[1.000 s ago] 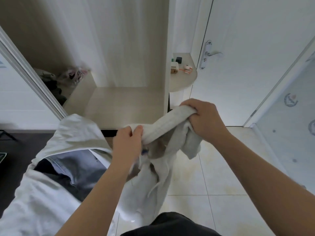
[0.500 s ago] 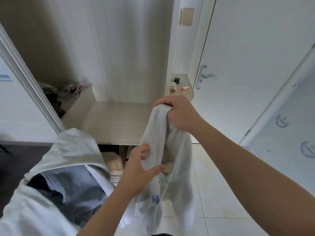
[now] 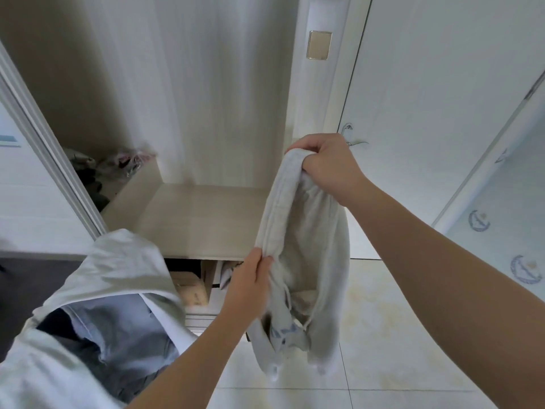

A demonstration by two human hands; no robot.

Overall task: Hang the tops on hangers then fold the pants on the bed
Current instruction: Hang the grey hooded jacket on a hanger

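Note:
A light grey garment [image 3: 306, 261] with a ribbed band and drawstrings hangs in front of the open wardrobe. My right hand [image 3: 327, 160] grips the top of its band at chest height. My left hand [image 3: 250, 278] pinches the same band lower down, at the left edge. The rest of the fabric droops toward the floor, with blue lettering near its lower folds. A heap of other clothes [image 3: 97, 320], white, pale blue and dark, lies draped at the lower left, over my left arm or side.
The wardrobe's pale wooden shelf [image 3: 188, 219] lies straight ahead, with dark items and a plastic bag [image 3: 118, 163] at its back left. Cardboard boxes [image 3: 188, 287] sit below the shelf. A white door with a handle [image 3: 354, 140] stands at the right. The floor is tiled [image 3: 383, 335].
My right hand has lifted the garment higher. My left hand has slid down the band and now pinches it. The view has tilted upward.

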